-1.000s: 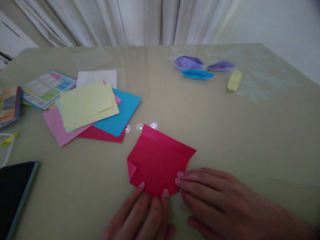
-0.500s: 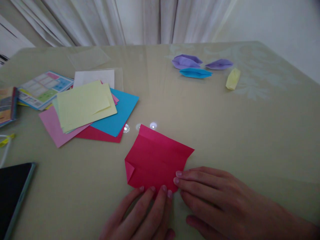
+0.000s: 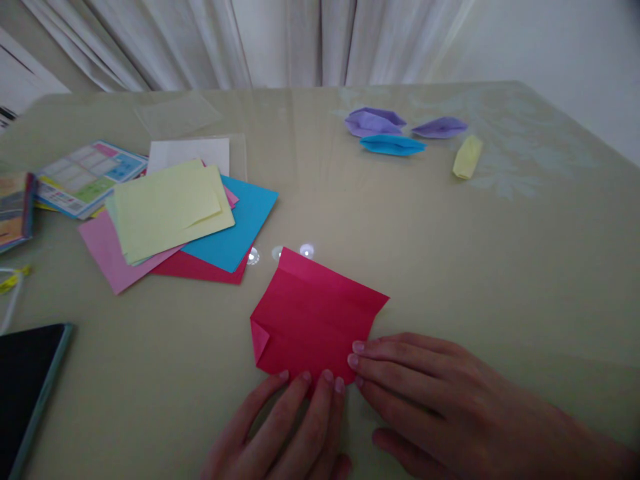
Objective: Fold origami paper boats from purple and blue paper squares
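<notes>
A red sheet of origami paper (image 3: pixel 315 313) lies on the table in front of me, creased, with a small corner folded inward at its left. My left hand (image 3: pixel 290 427) rests its fingertips along the paper's near edge, fingers stretched out and slightly apart. At the sheet's right near corner, my right hand (image 3: pixel 435 393) touches it with the tips of extended fingers. Its thumb is apart, below the other fingers. The near edge of the paper is partly hidden under both hands.
Loose coloured sheets (image 3: pixel 170 213) lie in a pile at the left, beside a printed pack (image 3: pixel 90 177). A dark-screened device (image 3: pixel 30 387) is at the near left. Folded purple (image 3: pixel 375 122), blue (image 3: pixel 393 145) and yellow (image 3: pixel 468 157) paper pieces sit at the far right.
The lower fingers of my right hand have shifted very slightly toward the paper's corner. The left hand and the red sheet look nearly the same.
</notes>
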A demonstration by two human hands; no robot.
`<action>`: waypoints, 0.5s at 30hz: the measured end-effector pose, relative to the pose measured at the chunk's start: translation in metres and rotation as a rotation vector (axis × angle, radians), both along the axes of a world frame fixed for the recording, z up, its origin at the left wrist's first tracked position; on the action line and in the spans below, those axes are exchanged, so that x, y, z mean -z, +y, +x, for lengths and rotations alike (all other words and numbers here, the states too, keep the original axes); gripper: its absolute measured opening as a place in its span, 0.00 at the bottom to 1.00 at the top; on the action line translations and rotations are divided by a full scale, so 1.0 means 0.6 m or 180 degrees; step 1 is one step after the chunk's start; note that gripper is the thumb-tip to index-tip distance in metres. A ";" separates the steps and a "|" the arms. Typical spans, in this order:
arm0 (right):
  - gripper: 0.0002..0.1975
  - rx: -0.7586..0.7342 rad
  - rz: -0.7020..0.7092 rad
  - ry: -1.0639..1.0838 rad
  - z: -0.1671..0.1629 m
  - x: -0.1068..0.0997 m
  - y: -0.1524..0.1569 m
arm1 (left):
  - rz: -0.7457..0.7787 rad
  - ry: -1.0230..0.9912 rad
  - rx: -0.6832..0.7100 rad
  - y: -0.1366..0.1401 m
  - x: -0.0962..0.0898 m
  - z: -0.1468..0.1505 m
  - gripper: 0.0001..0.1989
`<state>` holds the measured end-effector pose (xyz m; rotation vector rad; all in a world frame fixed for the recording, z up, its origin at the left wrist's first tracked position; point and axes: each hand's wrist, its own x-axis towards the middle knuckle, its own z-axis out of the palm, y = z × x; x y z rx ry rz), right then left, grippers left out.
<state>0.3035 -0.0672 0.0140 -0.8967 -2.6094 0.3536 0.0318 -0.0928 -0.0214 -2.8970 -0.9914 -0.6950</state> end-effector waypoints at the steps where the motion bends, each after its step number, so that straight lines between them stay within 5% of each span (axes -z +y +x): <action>1: 0.13 0.0005 0.0006 0.0002 0.000 0.000 0.000 | -0.0001 0.0003 -0.0011 0.001 -0.001 0.001 0.16; 15: 0.12 -0.0092 0.0098 -0.0023 -0.001 0.000 0.005 | 0.0016 0.0387 0.0025 -0.006 0.002 -0.010 0.19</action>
